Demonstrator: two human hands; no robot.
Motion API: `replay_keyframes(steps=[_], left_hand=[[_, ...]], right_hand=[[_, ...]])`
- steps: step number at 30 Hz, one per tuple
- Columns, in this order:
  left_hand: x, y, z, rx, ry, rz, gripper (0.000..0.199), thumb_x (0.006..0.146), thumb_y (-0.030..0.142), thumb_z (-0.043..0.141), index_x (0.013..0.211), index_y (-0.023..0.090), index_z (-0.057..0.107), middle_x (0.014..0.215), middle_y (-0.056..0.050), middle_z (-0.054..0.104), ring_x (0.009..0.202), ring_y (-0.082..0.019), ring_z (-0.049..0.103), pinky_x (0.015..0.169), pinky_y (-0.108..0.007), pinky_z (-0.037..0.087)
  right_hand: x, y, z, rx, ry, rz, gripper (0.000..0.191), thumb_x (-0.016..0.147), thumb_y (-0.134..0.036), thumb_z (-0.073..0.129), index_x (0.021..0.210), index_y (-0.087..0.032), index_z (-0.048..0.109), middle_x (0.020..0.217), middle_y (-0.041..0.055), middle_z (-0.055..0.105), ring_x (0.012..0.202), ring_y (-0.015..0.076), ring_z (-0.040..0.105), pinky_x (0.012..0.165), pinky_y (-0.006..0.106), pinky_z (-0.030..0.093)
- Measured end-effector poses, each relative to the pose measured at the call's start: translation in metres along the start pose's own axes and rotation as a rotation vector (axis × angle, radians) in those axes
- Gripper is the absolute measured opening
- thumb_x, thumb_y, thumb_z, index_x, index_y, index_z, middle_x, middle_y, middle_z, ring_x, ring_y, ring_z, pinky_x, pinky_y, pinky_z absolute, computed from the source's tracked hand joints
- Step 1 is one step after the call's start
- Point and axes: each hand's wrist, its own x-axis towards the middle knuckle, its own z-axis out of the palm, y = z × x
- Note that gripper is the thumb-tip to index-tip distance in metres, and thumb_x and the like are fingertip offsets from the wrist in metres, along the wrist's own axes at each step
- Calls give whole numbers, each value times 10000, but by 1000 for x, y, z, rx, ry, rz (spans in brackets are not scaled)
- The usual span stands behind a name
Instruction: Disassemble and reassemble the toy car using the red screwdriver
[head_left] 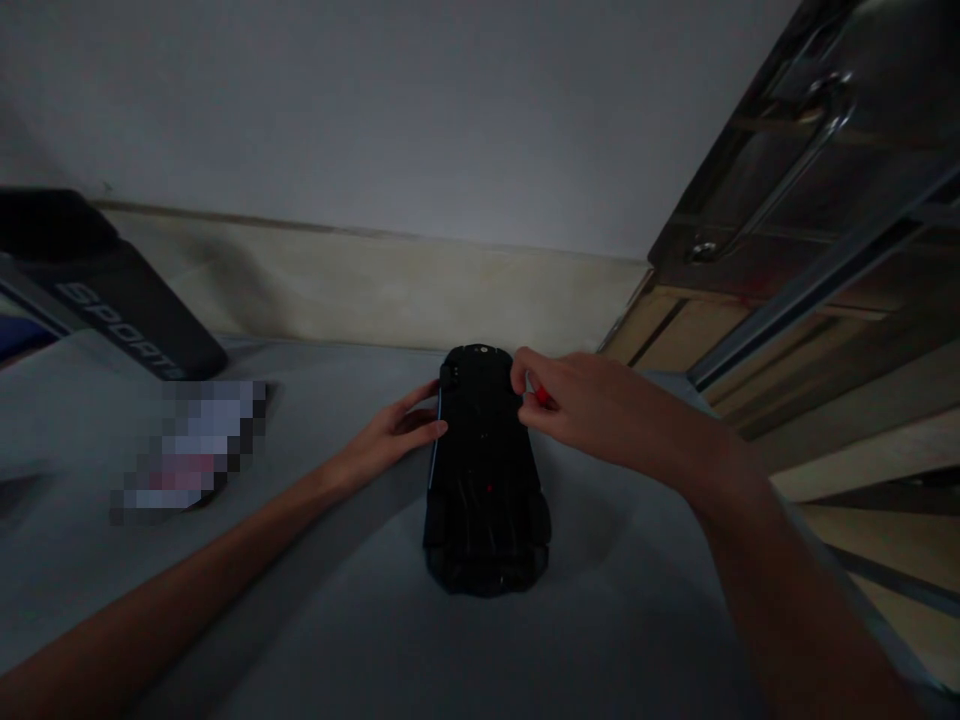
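A black toy car point(484, 450) lies upside down on the grey surface, its dark underside and wheels facing up. My left hand point(401, 425) grips its left side, with the thumb over the edge of the underside and the fingers along the flank. By the upper right wheel is my right hand point(570, 395), its thumb and forefinger curled together. A small red thing point(543, 397) shows inside that curl. Most of it is hidden by the hand, so its kind cannot be made out.
A blurred-out flat item point(196, 440) lies on the grey surface point(315, 630) at left. Behind it stands a dark object lettered "SPORTS" point(127, 300). A pale wall point(375, 120) rises at the back. Along the right are a metal door with a handle point(787, 170) and metal rails.
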Motion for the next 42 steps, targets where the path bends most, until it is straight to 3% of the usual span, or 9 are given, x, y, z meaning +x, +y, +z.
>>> replay_keyframes(steps=[5, 11, 17, 21, 27, 32, 38, 42], left_hand=[[0, 1, 0, -4, -11, -16, 1095, 986, 511, 914, 1902, 201, 402, 1703, -177, 764, 1620, -416, 687, 1423, -589, 438], [0, 2, 1, -23, -7, 21, 1017, 964, 529, 951, 1840, 238, 526, 1659, -145, 803, 1621, -428, 683, 1425, -592, 439], [0, 1, 1, -7, 7, 0, 983, 990, 479, 916, 1849, 226, 509, 1638, -160, 814, 1612, -416, 694, 1420, -601, 439], [0, 1, 0, -4, 5, 0, 955, 999, 473, 907, 1844, 250, 524, 1671, -140, 796, 1630, -416, 681, 1420, -585, 444], [-1, 1, 1, -11, -13, 6, 1014, 994, 518, 915, 1871, 259, 477, 1624, -153, 824, 1610, -417, 704, 1426, -609, 434], [-1, 3, 1, 21, -15, 21, 1110, 980, 585, 917, 1892, 196, 421, 1678, -187, 781, 1646, -431, 666, 1427, -577, 442], [-1, 4, 0, 39, -21, 1, 1063, 1022, 546, 873, 1910, 225, 384, 1695, -161, 772, 1655, -426, 661, 1453, -626, 396], [-1, 4, 1, 40, -16, 16, 1057, 1021, 539, 875, 1901, 192, 403, 1673, -165, 787, 1629, -435, 682, 1424, -602, 442]], right_hand=[[2, -1, -1, 19, -37, 7, 126, 997, -149, 725, 1063, -237, 664, 884, 4, 753, 781, 191, 664, 696, 332, 317], [-1, 1, -2, 23, -18, -34, 116, 984, -153, 706, 1029, -244, 651, 906, 12, 773, 765, 186, 655, 673, 329, 311], [1, 0, 5, -102, 39, 35, 84, 1149, -228, 651, 1147, -224, 735, 852, 42, 769, 743, 219, 673, 674, 357, 293], [1, 5, 6, -33, 17, -5, 93, 1174, -201, 647, 1166, -231, 734, 890, 34, 782, 807, 221, 718, 711, 347, 342], [-2, 10, 3, 141, -3, -29, 138, 1095, -105, 656, 1095, -243, 659, 903, -4, 750, 801, 187, 679, 741, 317, 390], [1, 8, -1, 211, -65, -34, 207, 1004, -87, 719, 1069, -245, 603, 973, 6, 753, 842, 188, 667, 746, 299, 397], [0, 2, -8, 195, -107, -37, 253, 975, -84, 740, 1125, -235, 603, 1049, 35, 762, 909, 205, 681, 783, 299, 414], [-3, -2, -10, 127, -116, -18, 231, 983, -96, 738, 1148, -225, 641, 1075, 50, 788, 932, 212, 709, 792, 304, 422]])
